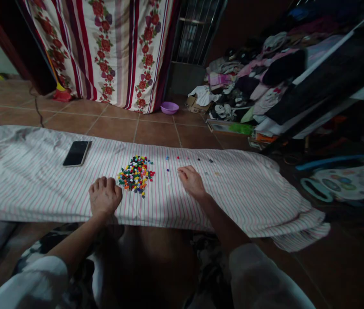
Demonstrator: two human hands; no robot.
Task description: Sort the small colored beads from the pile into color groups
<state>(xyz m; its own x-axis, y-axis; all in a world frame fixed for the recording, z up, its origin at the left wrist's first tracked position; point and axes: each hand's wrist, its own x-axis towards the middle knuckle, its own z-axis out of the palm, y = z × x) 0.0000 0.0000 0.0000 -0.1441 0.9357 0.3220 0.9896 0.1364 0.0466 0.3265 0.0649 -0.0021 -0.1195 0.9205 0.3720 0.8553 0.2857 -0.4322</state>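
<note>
A heap of small multicoloured pieces [136,174], like tiny beads or bricks, lies on the striped cloth [233,201]. Just left of the heap, my left hand [105,196] rests on the cloth with its fingers curled under; nothing shows in it. Right of the heap, my right hand [191,180] has thumb and fingertips pinched together low over the cloth. Whatever is between those fingertips is too small to make out. Near them lie single pieces set apart: a blue one [167,158], a red one [178,157], a black one [198,159] and several others.
A phone [76,153] lies on the cloth at the left. Beyond the far edge is a tiled floor with a purple basin [169,107] and a red broom [62,95]. A floral curtain [117,51] hangs behind. Clothes [249,81] are piled at the right.
</note>
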